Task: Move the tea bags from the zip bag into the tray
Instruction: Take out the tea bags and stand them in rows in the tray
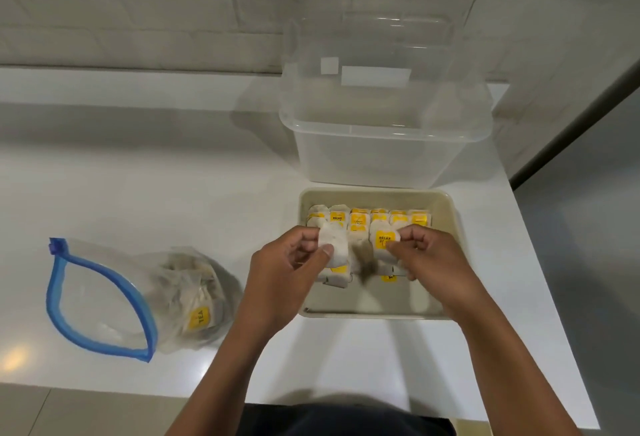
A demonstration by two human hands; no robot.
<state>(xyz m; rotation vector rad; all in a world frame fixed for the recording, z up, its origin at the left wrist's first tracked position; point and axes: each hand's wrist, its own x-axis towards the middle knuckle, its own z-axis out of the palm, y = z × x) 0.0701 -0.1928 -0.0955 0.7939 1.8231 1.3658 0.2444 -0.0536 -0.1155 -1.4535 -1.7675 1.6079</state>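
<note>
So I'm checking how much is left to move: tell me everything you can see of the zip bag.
The zip bag is clear, soft plastic with a blue zip strip, lying on its side on the white counter, left of the tray. Its mouth gapes open toward the left. A crumpled clump of tea bags, one showing a yellow TEA tag, sits at its closed end. Neither hand touches it.

A white surface (173,175) fills most of the view, smooth and glossy, with a warm spot of reflected light near its lower left. Behind it stands a wall (138,19) of white bricks with faint joints. At the right edge runs a grey panel (588,227) with a dark strip along its side. Below the front edge shows pale tiled floor (52,411). The lighting is soft and dim, casting blurred shadows.
</note>
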